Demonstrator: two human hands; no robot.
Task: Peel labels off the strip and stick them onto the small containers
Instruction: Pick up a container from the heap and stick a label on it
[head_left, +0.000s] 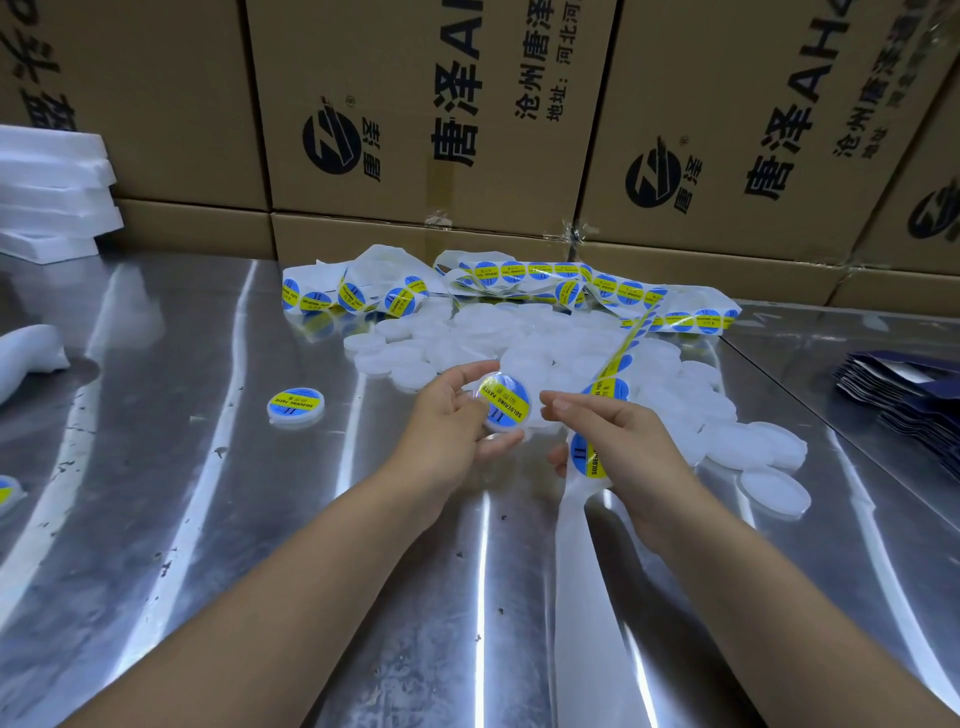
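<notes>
My left hand (449, 415) holds a small round white container (506, 408) above the steel table, fingers curled round its rim; a blue and yellow label sits on its top. My right hand (618, 447) grips the label strip (589, 457), which runs from my palm up and back toward the pile. My right index finger points at the container, just short of it. A heap of unlabelled white containers (519, 338) lies behind my hands. One labelled container (296, 408) rests on the table to the left.
Tangled label strips (519, 283) lie at the back of the steel table (260, 519), against stacked cardboard boxes (415, 130). White foam sheets (52, 192) are piled at back left. Dark blue pouches (904, 400) lie at the right. Another labelled container (8, 493) shows at the left edge.
</notes>
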